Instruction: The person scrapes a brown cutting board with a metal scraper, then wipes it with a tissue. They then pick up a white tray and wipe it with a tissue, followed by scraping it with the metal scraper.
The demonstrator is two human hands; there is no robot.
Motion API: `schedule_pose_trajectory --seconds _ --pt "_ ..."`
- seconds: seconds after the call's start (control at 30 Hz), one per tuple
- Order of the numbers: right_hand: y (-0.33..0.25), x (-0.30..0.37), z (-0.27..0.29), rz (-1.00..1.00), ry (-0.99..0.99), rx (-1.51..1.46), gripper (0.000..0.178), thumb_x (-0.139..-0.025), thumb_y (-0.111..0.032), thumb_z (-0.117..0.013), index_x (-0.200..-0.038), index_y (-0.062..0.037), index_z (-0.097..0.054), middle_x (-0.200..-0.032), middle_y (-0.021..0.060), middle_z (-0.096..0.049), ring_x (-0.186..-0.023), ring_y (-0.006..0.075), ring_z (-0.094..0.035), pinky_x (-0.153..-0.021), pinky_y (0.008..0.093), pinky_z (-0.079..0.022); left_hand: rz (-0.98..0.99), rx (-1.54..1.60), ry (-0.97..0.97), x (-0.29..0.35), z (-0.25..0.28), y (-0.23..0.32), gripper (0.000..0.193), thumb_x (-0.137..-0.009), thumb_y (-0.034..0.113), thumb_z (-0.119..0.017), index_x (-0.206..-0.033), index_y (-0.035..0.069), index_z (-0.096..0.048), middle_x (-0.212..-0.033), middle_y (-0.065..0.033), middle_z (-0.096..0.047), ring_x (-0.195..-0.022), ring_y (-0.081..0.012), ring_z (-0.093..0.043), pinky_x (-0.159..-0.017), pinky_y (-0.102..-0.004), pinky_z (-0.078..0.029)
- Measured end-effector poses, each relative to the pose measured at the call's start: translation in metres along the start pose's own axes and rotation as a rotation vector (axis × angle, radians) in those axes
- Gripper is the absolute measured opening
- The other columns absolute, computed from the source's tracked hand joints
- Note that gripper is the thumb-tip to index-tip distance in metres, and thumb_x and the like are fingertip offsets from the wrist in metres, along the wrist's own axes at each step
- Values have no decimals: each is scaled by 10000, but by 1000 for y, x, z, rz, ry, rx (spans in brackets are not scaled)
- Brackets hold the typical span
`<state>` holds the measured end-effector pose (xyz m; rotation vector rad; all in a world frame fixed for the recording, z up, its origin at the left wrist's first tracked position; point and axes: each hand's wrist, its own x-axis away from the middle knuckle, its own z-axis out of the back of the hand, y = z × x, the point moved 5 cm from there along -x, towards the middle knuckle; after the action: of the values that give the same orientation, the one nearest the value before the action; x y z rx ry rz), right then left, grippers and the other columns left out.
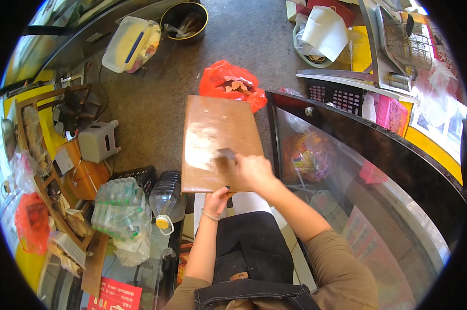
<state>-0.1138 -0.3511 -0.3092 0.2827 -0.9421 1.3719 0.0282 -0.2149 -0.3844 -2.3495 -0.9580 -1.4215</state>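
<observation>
A brown rectangular board (205, 124) with a glossy, wet-looking top is held in front of me at waist height. My left hand (216, 202) grips its near edge, thumb on top and the other fingers mostly hidden beneath. Over the board's right half, my right hand (255, 171) is closed around a dark flat blade-like tool (226, 153); its handle is hidden in the fist. Just past the board's far edge, an opened red plastic bag (228, 72) on the floor holds brownish chunks.
A lidded plastic box (131, 44) and a black bowl (184, 20) stand far left. At left are a grey stool (98, 142), wrapped green bottles (121, 206) and a big water jug (166, 199). A glass-sided counter (342, 155) runs along my right.
</observation>
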Motion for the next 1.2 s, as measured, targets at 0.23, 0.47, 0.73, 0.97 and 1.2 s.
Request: schedule_pose_trajectory --seconds 0.23,0.47,0.73,0.97,1.2 --pt "19 -112 -35 -221 73 -62 192 -762 -100 -497 -825 10 -642 -810 207 -656 -780 362 -651 -705 433 -523 27 -55 -19 17 -13 -16 371 -786 -46 -542 -1147 28 -504 -1029 -100 -581 -933 -267 -579 -818 -428 -485" --pt "76 -196 -23 -371 35 -118 294 -782 -140 -485 -1005 -55 -657 -1011 202 -635 -984 339 -609 -844 420 -486 105 -58 4 32 -8 -2 399 -769 -70 -550 -1153 30 -503 -1033 -87 -585 -949 -224 -575 -826 -372 -473" --pt "17 -81 -32 -122 -2 -79 235 -785 -143 -464 -871 -29 -650 -836 237 -639 -798 397 -628 -728 471 -507 115 -131 53 23 -2 2 373 -776 -56 -559 -1138 21 -512 -1035 -86 -584 -944 -225 -580 -799 -365 -500" --pt "62 -192 -23 -452 61 -205 277 -787 -179 -541 -986 -26 -658 -1029 171 -641 -971 301 -620 -829 378 -491 110 -136 51 40 -18 13 401 -750 -55 -580 -1134 33 -508 -1040 -75 -569 -951 -206 -559 -798 -331 -472" --pt "21 -99 -7 -199 -16 -87 283 -802 -171 -451 -951 -80 -674 -940 204 -645 -918 375 -615 -844 448 -477 112 -194 42 31 4 16 371 -759 -69 -586 -1113 22 -521 -1027 -71 -574 -941 -199 -571 -802 -324 -487"
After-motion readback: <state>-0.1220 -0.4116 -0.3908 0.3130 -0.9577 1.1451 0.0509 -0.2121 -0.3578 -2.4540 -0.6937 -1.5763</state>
